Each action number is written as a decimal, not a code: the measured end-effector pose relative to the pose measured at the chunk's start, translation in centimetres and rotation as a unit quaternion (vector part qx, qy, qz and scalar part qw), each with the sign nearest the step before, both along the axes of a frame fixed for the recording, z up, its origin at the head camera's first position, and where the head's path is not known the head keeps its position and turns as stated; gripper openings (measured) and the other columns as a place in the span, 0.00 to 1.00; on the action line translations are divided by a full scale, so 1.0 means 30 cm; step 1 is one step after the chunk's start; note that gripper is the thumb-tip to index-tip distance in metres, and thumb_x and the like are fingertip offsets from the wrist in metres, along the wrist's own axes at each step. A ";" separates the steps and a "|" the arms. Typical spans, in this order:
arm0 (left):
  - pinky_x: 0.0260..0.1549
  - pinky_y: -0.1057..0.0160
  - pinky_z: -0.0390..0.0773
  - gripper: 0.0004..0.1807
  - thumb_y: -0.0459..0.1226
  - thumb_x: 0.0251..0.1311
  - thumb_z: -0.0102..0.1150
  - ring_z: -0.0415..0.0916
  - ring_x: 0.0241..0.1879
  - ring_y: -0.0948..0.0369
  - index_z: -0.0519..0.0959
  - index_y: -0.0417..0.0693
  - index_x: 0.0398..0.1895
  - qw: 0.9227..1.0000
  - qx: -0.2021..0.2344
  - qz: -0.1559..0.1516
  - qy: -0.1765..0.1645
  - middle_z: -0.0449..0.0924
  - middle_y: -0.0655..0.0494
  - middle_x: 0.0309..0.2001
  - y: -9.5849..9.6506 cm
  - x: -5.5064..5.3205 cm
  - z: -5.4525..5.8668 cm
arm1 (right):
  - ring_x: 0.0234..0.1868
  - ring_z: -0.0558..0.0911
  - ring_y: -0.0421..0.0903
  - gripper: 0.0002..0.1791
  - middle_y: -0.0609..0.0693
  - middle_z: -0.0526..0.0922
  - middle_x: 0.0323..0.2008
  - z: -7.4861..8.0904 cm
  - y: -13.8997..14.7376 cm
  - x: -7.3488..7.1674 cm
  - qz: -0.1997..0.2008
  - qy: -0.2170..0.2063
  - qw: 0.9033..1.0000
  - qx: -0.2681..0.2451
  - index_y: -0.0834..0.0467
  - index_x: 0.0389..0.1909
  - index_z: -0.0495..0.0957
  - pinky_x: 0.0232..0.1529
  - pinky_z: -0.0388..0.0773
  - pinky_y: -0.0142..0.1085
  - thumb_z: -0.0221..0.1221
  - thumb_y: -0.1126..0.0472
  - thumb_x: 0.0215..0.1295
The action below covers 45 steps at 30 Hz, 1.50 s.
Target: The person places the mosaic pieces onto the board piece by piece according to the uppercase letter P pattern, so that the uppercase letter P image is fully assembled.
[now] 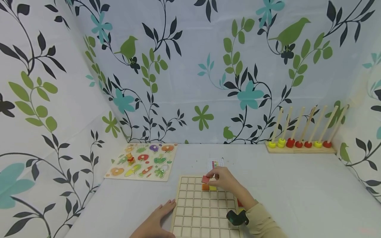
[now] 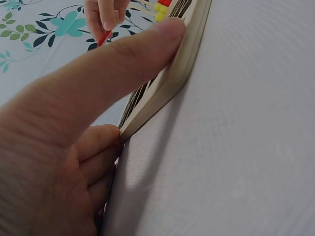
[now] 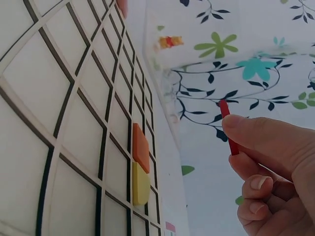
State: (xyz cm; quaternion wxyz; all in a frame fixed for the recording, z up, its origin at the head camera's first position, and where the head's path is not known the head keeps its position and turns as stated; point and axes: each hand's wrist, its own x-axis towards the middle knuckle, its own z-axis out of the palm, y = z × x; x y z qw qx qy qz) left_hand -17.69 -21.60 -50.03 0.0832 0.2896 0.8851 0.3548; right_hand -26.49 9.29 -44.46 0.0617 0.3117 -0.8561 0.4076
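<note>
A wooden grid board lies on the table before me. Between thumb and fingertips my right hand pinches a thin red square tile, held over the board's far rows. Seen from the right wrist, that red tile is edge-on and apart from the grid. Side by side in the grid sit an orange tile and a yellow tile. My left hand rests against the board's left edge, its fingers extended. In the left wrist view the left thumb lies straight at the board's rim.
Behind the board lies a small card with a coloured pattern. A vegetable puzzle board with a small figure on it is at the back left. A rack of pegs with rings stands back right. Red pieces show beside the board's right edge.
</note>
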 end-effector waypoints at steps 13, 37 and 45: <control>0.61 0.52 0.44 0.54 0.54 0.33 0.70 0.47 0.65 0.51 0.57 0.44 0.66 1.000 -0.002 0.004 -0.004 0.54 0.50 0.66 0.001 -0.002 0.000 | 0.22 0.67 0.38 0.10 0.44 0.79 0.27 -0.044 -0.079 -0.044 0.020 -0.025 0.999 0.022 0.61 0.32 0.82 0.20 0.66 0.29 0.68 0.64 0.45; 0.62 0.57 0.43 0.54 0.55 0.32 0.69 0.48 0.64 0.52 0.57 0.47 0.66 1.000 -0.008 0.013 0.000 0.54 0.53 0.66 0.006 -0.007 -0.001 | 0.29 0.72 0.44 0.11 0.48 0.77 0.28 -0.094 -0.121 -0.055 0.014 -0.063 0.997 0.047 0.65 0.32 0.80 0.29 0.73 0.34 0.67 0.69 0.44; 0.61 0.52 0.44 0.54 0.55 0.33 0.70 0.47 0.64 0.51 0.57 0.45 0.66 1.000 -0.007 0.007 0.001 0.54 0.52 0.66 -0.001 -0.004 -0.006 | 0.28 0.73 0.42 0.10 0.46 0.76 0.27 -0.100 -0.128 -0.059 0.015 -0.067 0.996 0.056 0.64 0.31 0.80 0.29 0.72 0.34 0.67 0.68 0.44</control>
